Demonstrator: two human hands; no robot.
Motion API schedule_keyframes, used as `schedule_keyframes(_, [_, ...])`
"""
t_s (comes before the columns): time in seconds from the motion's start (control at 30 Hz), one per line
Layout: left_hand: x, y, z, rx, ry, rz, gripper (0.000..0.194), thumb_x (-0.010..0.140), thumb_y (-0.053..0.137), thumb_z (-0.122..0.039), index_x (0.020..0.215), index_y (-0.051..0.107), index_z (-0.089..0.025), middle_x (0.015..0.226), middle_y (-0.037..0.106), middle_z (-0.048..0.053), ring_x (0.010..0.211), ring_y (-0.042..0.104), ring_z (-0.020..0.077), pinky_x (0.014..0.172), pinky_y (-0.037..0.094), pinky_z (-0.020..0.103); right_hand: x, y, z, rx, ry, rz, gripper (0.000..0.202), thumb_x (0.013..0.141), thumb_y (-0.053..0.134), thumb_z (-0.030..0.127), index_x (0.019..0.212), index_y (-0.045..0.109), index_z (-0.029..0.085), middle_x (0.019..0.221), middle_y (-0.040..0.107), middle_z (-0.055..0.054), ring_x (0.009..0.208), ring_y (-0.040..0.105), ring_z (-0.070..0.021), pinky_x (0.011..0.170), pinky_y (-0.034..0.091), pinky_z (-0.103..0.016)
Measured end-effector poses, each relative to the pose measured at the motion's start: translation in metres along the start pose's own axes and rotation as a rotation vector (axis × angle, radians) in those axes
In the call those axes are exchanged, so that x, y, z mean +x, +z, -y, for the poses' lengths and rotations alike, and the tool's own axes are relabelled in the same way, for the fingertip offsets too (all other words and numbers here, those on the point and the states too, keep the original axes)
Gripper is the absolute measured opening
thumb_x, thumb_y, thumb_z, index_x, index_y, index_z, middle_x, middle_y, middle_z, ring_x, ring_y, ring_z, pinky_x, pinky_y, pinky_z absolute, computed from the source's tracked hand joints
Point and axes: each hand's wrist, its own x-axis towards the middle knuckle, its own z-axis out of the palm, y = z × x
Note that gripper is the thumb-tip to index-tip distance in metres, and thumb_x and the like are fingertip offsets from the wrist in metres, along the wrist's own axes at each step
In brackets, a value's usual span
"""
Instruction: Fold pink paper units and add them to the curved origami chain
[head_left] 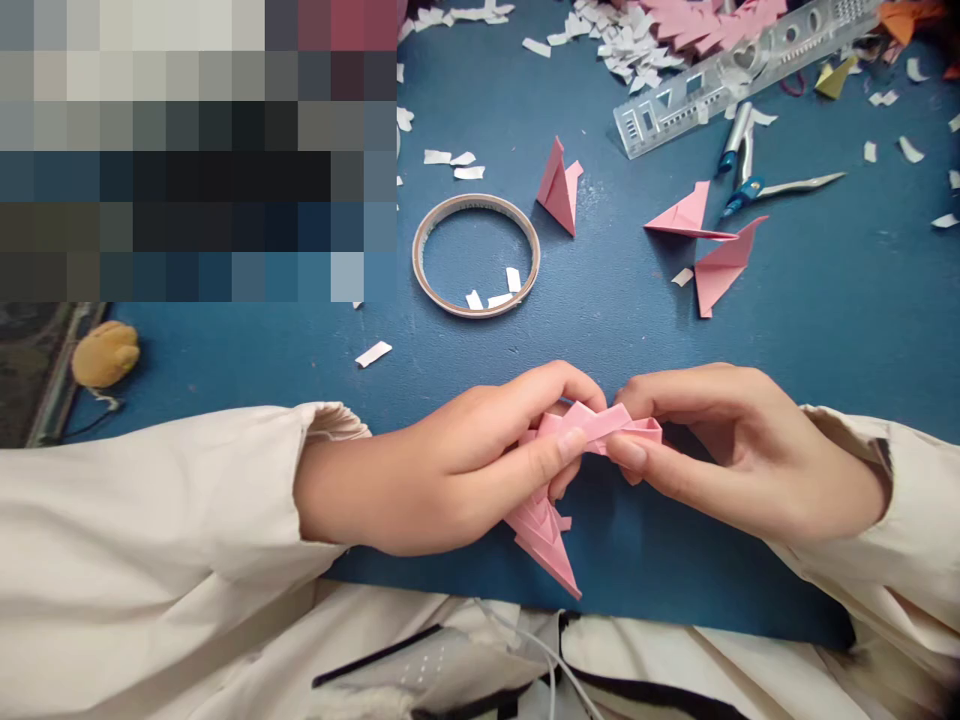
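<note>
Between my two hands is a chain of interlocked pink folded paper pieces [546,548], held just above the near part of the blue table. My left hand [465,460] is closed round its middle, thumb on top, and hides part of it. The chain's pointed end hangs down below that hand. At the other end, my right hand [720,450] pinches the paper between thumb and fingers. Beyond the hands lie loose pink folded pieces: one [559,190] right of a tape roll, and two others [682,215], [726,268] touching or nearly touching further right.
A thin tape roll [417,262] lies on the blue table [285,360], with white paper scraps inside and around it. Farther right are a compass [750,185], a clear ruler [675,105], a white scrap pile [630,50] and a pink paper assembly [712,25]. A yellow plush trinket [106,353] sits left.
</note>
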Motion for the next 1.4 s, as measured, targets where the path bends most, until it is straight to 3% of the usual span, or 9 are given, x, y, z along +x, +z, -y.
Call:
schedule_keyframes(0.57, [0.0016,-0.0004,0.0044,0.075,0.068,0.004,0.024,0.103,0.027,-0.034,0.111,0.043,-0.018,0.078,0.054,-0.003,0.066,0.058,0.0081,0.069,0.053,0.024,0.0014,0.0055,-0.0013,-0.02,0.066,-0.071,0.029,0.087,0.062,0.039,0.069,0.057,0.017,0.056,0.045,0.004,0.05,0.037,-0.0078,0.044,0.03,-0.022])
schedule_keyframes(0.77, [0.0007,0.0,0.006,0.064,0.083,-0.006,0.024,0.103,0.03,-0.035,0.11,0.044,-0.018,0.077,0.053,-0.003,0.066,0.055,0.0081,0.067,0.051,0.022,-0.0016,0.0025,-0.004,0.078,0.025,-0.016,0.022,0.09,0.06,0.036,0.075,0.062,0.019,0.061,0.056,0.002,0.055,0.049,-0.0098,0.049,0.039,-0.022])
schedule_keyframes(0.9, [0.0001,0.002,0.0064,0.06,0.083,-0.024,0.024,0.103,0.028,-0.036,0.109,0.042,-0.018,0.076,0.051,-0.003,0.065,0.051,0.0083,0.066,0.05,0.022,0.0001,0.0022,-0.0024,0.068,0.074,-0.008,0.023,0.088,0.063,0.037,0.074,0.062,0.019,0.062,0.06,0.001,0.056,0.054,-0.0105,0.049,0.041,-0.022])
schedule_keyframes(1.2, [-0.0005,0.0018,0.0046,0.056,0.054,-0.01,0.021,0.103,0.025,-0.034,0.111,0.038,-0.019,0.075,0.05,-0.004,0.065,0.051,0.008,0.068,0.049,0.022,0.0012,0.0071,-0.0024,-0.013,0.08,-0.107,0.034,0.084,0.066,0.047,0.068,0.061,0.017,0.055,0.058,0.002,0.049,0.05,-0.0091,0.045,0.038,-0.022])
schedule_keyframes(1.4, [0.0003,0.0003,0.0069,0.074,0.081,-0.002,0.023,0.103,0.025,-0.034,0.111,0.038,-0.018,0.077,0.05,-0.004,0.065,0.05,0.0075,0.067,0.049,0.021,0.0017,0.0088,-0.0032,-0.034,0.08,-0.102,0.035,0.085,0.065,0.047,0.068,0.059,0.017,0.056,0.058,0.002,0.05,0.051,-0.0089,0.045,0.037,-0.022])
